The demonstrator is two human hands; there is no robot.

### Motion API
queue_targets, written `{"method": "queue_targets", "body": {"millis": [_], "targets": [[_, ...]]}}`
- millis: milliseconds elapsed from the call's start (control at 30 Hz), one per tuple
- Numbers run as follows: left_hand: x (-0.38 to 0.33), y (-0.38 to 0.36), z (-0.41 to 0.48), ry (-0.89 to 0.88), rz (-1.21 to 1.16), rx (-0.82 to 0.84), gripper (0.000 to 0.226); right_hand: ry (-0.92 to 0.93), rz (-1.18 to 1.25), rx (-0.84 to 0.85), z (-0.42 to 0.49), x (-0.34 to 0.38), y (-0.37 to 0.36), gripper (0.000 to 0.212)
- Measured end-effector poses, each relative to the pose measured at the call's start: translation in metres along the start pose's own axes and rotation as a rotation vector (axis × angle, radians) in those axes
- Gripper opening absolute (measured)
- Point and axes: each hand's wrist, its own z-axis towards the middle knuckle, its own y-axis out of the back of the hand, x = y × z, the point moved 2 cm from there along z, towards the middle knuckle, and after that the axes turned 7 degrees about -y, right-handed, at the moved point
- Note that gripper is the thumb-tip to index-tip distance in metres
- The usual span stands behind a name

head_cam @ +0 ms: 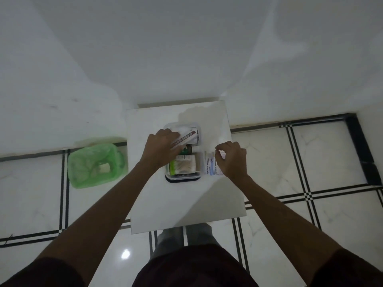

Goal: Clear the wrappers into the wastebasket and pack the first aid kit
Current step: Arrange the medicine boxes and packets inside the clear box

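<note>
A small square white table (182, 199) is set against the wall, and a clear plastic first aid box (182, 176) is placed on it, near the middle. Inside the box, cartons and a long white-and-red tube (184, 139) are packed, the tube towards the far end. Just right of the box, flat white antiseptic bandage packets (209, 165) are laid on the tabletop. On the tiled floor, left of the table, a green plastic wastebasket (95, 165) is stood, with what seems to be a discarded wrapper (104, 168) in it.
</note>
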Motion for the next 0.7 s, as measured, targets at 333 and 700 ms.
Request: {"method": "queue_targets", "body": {"millis": [333, 700], "targets": [[0.01, 0.003, 0.021, -0.227, 0.067, 0.275, 0.047, -0.007, -0.007, 0.08, 0.002, -0.002, -0.007, 0.013], [0.007, 0.001, 0.002, -0.095, -0.1, -0.073, 0.028, -0.093, -0.326, 0.683, 0.013, -0.016, -0.028, 0.085]]}}
